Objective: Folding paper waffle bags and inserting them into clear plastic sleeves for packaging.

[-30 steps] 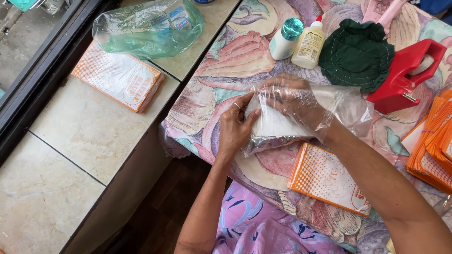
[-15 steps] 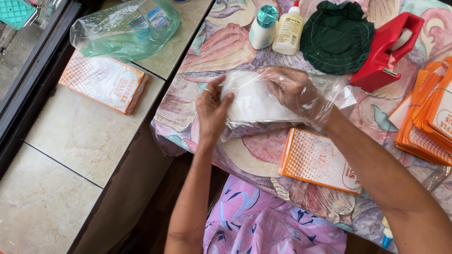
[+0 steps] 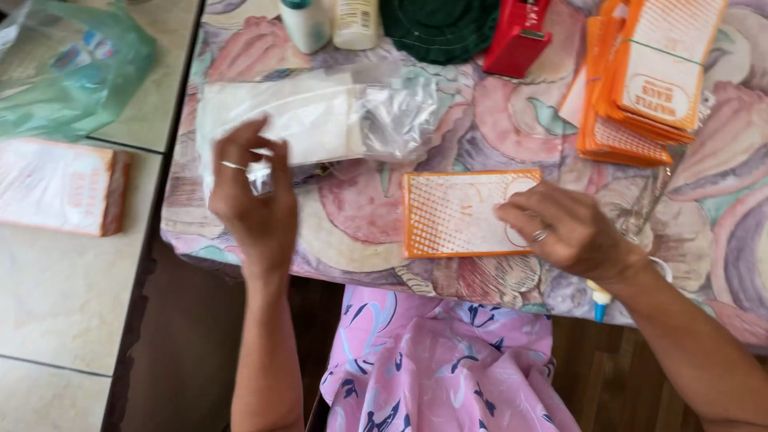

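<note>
A clear plastic bag with white contents [image 3: 320, 120] lies on the patterned tablecloth [image 3: 496, 120]. My left hand [image 3: 252, 200] pinches the bag's near left corner, fingers closed on the film. An orange and white flat paper packet [image 3: 456, 212] lies in front of me. Resting on that packet's right end is my right hand [image 3: 560, 228], with a ring on one finger and the fingers bent down onto the paper.
A stack of orange packets [image 3: 648, 80] sits at the right. A red tape dispenser [image 3: 520, 36], a dark green crocheted piece [image 3: 440, 28] and two small bottles [image 3: 332, 20] line the far edge. A green plastic bag [image 3: 72, 72] and an orange-edged bundle [image 3: 60, 188] lie on the tiled counter at left.
My right hand left the clear bag and came down onto the orange packet. The bag now lies flat on the cloth, held only by my left hand. The view shifted toward the right.
</note>
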